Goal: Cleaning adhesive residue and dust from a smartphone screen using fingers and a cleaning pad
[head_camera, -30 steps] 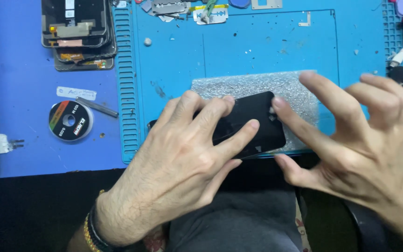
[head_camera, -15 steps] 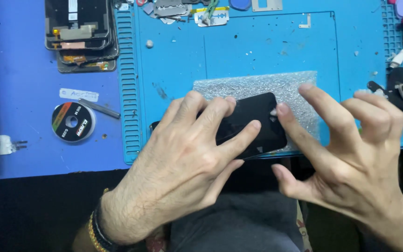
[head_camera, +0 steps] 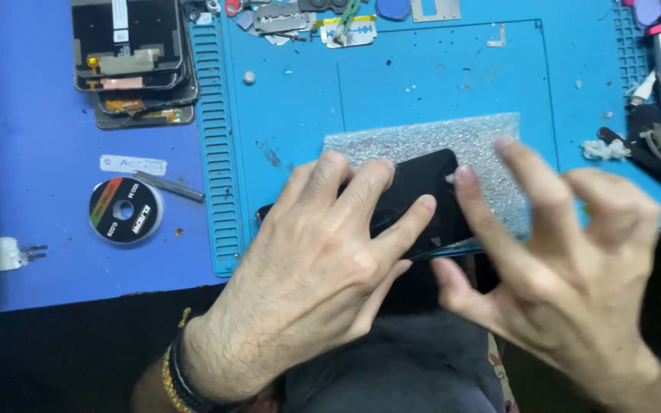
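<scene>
**Phone pinned on the mat, right hand shifted at its edge**

Phone (head_camera: 422, 191), a black slab with a glossy face, lies flat at the near edge of the blue work mat (head_camera: 437, 76), tilted so that its far end points toward 2 o'clock. It rests partly on a grey textured pad (head_camera: 491, 145), which shows beyond it at 12 to 3 o'clock. The left hand (head_camera: 323, 260) lies spread over the phone's left half, fingers extended and pressing down, not curled around anything. The right hand (head_camera: 560, 260) is open with fingers arched; its index fingertip touches the phone's right edge and its thumb sits at the near lower edge, at about 5 o'clock of the phone.

Compared with a second ago, the left hand and the phone keep their place, while the right hand's index finger has drawn in to the phone's right edge. This suggests that the phone is being steadied while its rim is worked, though no gap or lifted part can be seen.

At 10 o'clock of the phone sits a stack of dark screen panels (head_camera: 131, 53); at 9 o'clock, a black tape roll (head_camera: 125, 210); at 12 o'clock, razor blades (head_camera: 350, 30).
</scene>
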